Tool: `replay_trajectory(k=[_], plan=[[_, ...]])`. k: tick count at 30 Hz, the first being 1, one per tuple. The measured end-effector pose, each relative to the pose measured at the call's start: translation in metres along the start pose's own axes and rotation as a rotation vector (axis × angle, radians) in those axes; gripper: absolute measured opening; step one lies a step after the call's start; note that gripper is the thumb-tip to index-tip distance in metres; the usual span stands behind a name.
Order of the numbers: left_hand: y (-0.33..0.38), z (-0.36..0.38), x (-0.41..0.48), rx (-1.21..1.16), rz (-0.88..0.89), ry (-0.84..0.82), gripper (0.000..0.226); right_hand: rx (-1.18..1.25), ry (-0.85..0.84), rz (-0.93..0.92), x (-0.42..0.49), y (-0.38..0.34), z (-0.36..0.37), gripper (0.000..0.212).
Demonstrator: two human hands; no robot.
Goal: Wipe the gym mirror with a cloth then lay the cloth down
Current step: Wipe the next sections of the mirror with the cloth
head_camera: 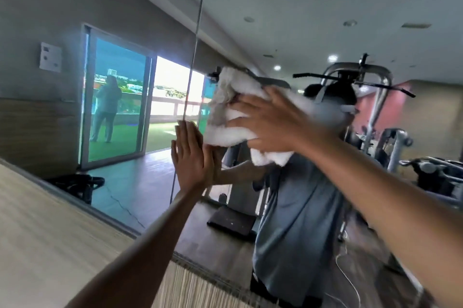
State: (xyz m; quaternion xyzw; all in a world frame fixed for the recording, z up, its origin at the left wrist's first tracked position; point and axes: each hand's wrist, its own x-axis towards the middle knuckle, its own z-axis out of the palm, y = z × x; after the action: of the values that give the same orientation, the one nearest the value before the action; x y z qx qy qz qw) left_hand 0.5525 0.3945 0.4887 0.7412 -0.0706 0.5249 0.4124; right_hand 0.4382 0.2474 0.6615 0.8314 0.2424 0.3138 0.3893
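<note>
- Step in hand, by judgement: wiping. The laying-down is not yet begun.
- Cloth (226, 132): white, bunched into a thick wad, against the mirror (288, 19) just right of centre frame. Its long axis runs steeply from upper left down to lower right.
- Right hand (271, 124): on the near face of the cloth, fingers spread and fairly straight, pressing it to the glass. The thumb lies along the lower fold. Motion blur prevents saying whether it pinches.
- Left hand (193, 157): palm flat on the glass, fingers straight and close together, holding nothing. It sits just below and left of the cloth, and appears to serve as a brace.
- Key relation: the cloth is already under the right hand, so direction of travel is the only open matter. The left hand and the vertical panel seam (198, 32) stand close on the cloth's left.
- Open room: bare glass extends above and to the right of the cloth. A leftward stroke would meet the left hand almost at once.
- Edges: the mirror's lower edge runs diagonally from mid left to bottom centre. Below it lies a wood-grain surface (50, 220); I cannot tell whether it is a worktop or a wall panel.
- Risk, by judgement: a loose fold hangs below the right hand and could slip free.
</note>
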Motion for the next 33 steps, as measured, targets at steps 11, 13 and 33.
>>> replay_trajectory(k=[11,13,33], plan=[[0.080,-0.003,-0.027,0.033,0.146,-0.113,0.076,-0.116,0.261,0.224,-0.107,0.001,0.044,0.069],[0.095,-0.001,-0.036,0.044,0.321,-0.160,0.083,-0.174,0.167,-0.022,-0.142,0.025,0.040,0.070],[0.308,0.060,-0.120,-0.150,0.498,-0.099,0.066,-0.299,0.164,0.275,-0.366,0.178,0.019,0.073]])
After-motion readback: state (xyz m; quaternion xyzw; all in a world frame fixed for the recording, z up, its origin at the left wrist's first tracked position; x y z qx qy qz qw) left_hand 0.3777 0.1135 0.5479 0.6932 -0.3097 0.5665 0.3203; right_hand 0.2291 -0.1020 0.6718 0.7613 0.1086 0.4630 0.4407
